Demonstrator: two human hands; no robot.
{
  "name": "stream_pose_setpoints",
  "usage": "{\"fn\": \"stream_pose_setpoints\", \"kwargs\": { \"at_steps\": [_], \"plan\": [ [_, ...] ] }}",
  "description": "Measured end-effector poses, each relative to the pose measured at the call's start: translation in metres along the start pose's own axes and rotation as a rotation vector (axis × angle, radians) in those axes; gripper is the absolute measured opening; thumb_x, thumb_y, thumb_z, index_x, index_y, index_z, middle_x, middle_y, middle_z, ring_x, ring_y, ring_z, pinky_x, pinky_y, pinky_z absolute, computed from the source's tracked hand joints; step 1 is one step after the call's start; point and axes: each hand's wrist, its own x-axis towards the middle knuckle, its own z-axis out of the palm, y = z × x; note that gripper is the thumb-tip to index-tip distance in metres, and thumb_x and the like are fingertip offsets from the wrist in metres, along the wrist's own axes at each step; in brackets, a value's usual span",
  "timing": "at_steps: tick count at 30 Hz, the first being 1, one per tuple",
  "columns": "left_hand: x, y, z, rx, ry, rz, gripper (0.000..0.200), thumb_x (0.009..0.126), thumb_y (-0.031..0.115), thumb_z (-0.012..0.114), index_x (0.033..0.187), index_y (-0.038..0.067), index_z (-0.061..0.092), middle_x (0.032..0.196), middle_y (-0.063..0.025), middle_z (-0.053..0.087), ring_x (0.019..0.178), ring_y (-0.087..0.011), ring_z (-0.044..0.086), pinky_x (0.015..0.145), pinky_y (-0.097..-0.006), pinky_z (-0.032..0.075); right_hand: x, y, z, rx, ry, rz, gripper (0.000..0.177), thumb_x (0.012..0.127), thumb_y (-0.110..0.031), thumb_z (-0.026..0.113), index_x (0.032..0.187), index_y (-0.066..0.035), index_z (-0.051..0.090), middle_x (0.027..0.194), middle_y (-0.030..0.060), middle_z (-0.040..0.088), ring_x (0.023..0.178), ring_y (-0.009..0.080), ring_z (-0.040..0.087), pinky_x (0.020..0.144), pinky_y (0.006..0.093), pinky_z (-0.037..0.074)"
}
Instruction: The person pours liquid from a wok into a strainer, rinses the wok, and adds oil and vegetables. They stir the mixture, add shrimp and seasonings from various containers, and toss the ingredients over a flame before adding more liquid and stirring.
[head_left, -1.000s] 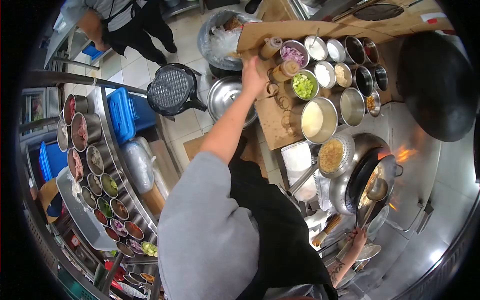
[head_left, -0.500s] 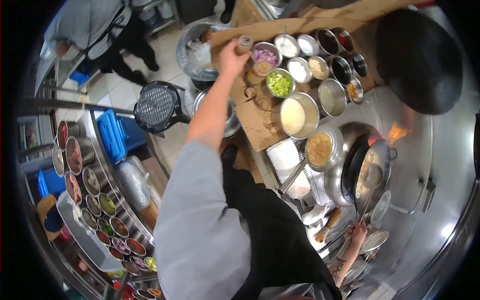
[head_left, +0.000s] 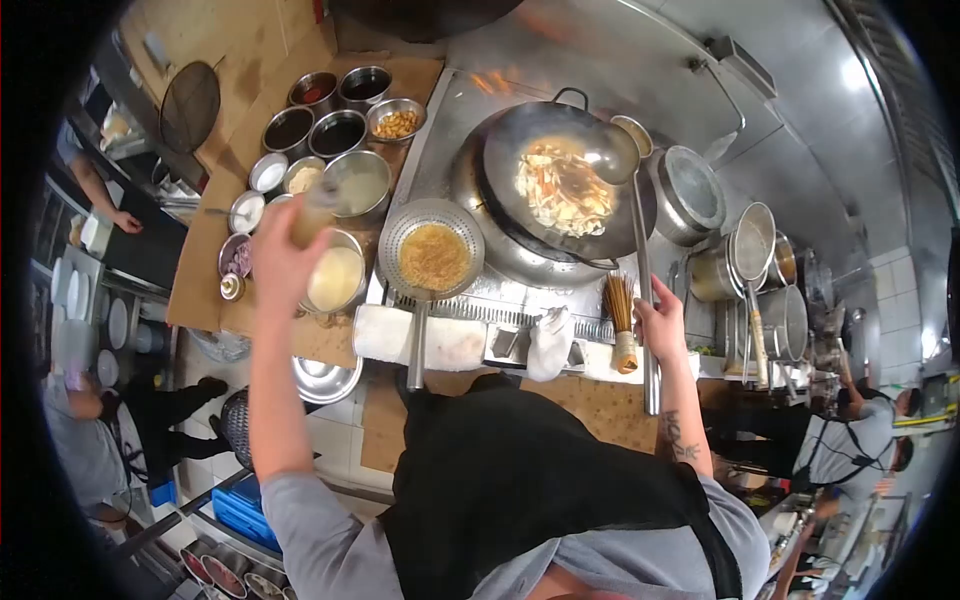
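Observation:
My left hand (head_left: pixel 275 255) is raised and closed around a squeeze bottle (head_left: pixel 312 213) of amber liquid, held over the metal ingredient bowls (head_left: pixel 340 183). My right hand (head_left: pixel 660 325) grips the long handle of a metal ladle (head_left: pixel 640 240), whose bowl rests at the right rim of the black wok (head_left: pixel 565 180). In the wok lie pale and orange strips of food, with flames at its far edge. A round strainer (head_left: pixel 430 250) of noodles sits between the bowls and the wok.
A folded white towel (head_left: pixel 420 340) and a bamboo brush (head_left: pixel 622 320) lie along the stove's front edge. Steel pots and lids (head_left: pixel 750 260) stand at the right. Cardboard (head_left: pixel 200 270) underlies the bowls. Other people stand at the far left and at the lower right.
My view has swung from the prep shelves and floor to the stove. My left hand has lifted the bottle off the cardboard and brought it toward me. The right hand still holds the ladle.

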Motion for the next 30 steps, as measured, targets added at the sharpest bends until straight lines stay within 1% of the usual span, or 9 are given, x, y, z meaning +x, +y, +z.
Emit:
{"fn": "stream_pose_setpoints", "kwargs": {
  "at_steps": [2,4,6,11,17,20,24,27,30],
  "plan": [
    [0.023,0.055,0.056,0.097,-0.171,0.058,0.052,0.071,0.019,0.078,0.120,0.009,0.062,0.116,-0.0107,0.061,0.102,-0.0300,0.061,0.089,-0.0403,0.047,-0.004,0.000,-0.021,0.262,-0.130,0.102,0.060,0.090,-0.003,0.054,0.146,0.000,0.032,0.062,0.0033,0.050,0.041,0.0115,0.043,0.037,0.0282,0.036],
    [0.039,0.101,0.116,0.333,-0.267,0.159,0.051,0.072,0.028,0.077,0.119,0.015,0.063,0.109,-0.0081,0.060,0.097,-0.0273,0.061,0.086,-0.0420,0.042,-0.009,0.001,-0.040,0.407,-0.235,0.150,0.056,0.091,-0.003,0.053,0.144,0.000,0.035,0.062,0.0030,0.048,0.041,0.0112,0.042,0.037,0.0274,0.034],
    [0.053,0.135,0.175,0.411,-0.367,0.258,0.051,0.071,0.028,0.077,0.118,0.014,0.062,0.106,-0.0086,0.059,0.101,-0.0271,0.059,0.084,-0.0425,0.042,-0.015,-0.001,-0.055,0.547,-0.339,0.196,0.051,0.091,-0.003,0.053,0.140,-0.002,0.039,0.064,0.0034,0.046,0.040,0.0103,0.040,0.036,0.0259,0.033],
    [0.076,0.180,0.282,0.714,-0.444,0.297,0.024,0.077,0.019,0.068,0.101,0.014,0.067,0.103,-0.0071,0.059,0.097,-0.0256,0.060,0.084,-0.0424,0.041,-0.010,0.006,-0.084,0.745,-0.545,0.283,0.048,0.092,-0.003,0.052,0.139,-0.006,0.042,0.067,0.0037,0.047,0.040,0.0091,0.039,0.036,0.0245,0.034],
    [0.091,0.206,0.302,0.948,-0.408,0.403,0.019,0.086,0.017,0.053,0.088,0.014,0.072,0.098,-0.0051,0.060,0.093,-0.0230,0.059,0.082,-0.0395,0.041,-0.001,0.012,-0.094,0.804,-0.617,0.328,0.041,0.092,-0.002,0.051,0.132,-0.003,0.045,0.066,0.0024,0.046,0.041,0.0087,0.039,0.036,0.0235,0.034],
    [0.090,0.207,0.304,0.982,-0.376,0.514,0.018,0.084,0.016,0.055,0.082,0.014,0.072,0.096,-0.0045,0.060,0.094,-0.0223,0.058,0.082,-0.0383,0.039,0.000,0.013,-0.094,0.841,-0.641,0.341,0.038,0.092,-0.002,0.052,0.129,-0.003,0.046,0.066,0.0023,0.046,0.042,0.0085,0.039,0.037,0.0234,0.035],
    [0.095,0.213,0.298,0.994,-0.369,0.517,0.017,0.084,0.017,0.055,0.083,0.014,0.072,0.096,-0.0040,0.060,0.095,-0.0214,0.057,0.083,-0.0374,0.039,-0.001,0.011,-0.090,0.867,-0.653,0.363,0.034,0.092,-0.003,0.052,0.126,-0.003,0.047,0.066,0.0023,0.047,0.042,0.0083,0.039,0.037,0.0234,0.035],
    [0.093,0.208,0.294,1.016,-0.361,0.559,0.017,0.084,0.017,0.055,0.084,0.014,0.072,0.097,-0.0039,0.060,0.095,-0.0212,0.057,0.083,-0.0375,0.038,-0.006,0.007,-0.082,0.904,-0.647,0.411,0.041,0.094,-0.004,0.049,0.134,-0.010,0.044,0.070,0.0025,0.046,0.043,0.0067,0.038,0.036,0.0218,0.033],
    [0.084,0.203,0.284,1.005,-0.413,0.566,0.018,0.085,0.017,0.055,0.088,0.013,0.072,0.097,-0.0033,0.059,0.097,-0.0206,0.056,0.083,-0.0383,0.038,-0.016,-0.007,-0.074,1.039,-0.627,0.507,0.025,0.093,-0.003,0.051,0.117,-0.007,0.045,0.069,0.0028,0.046,0.044,0.0069,0.039,0.036,0.0227,0.032]
  ]
}}
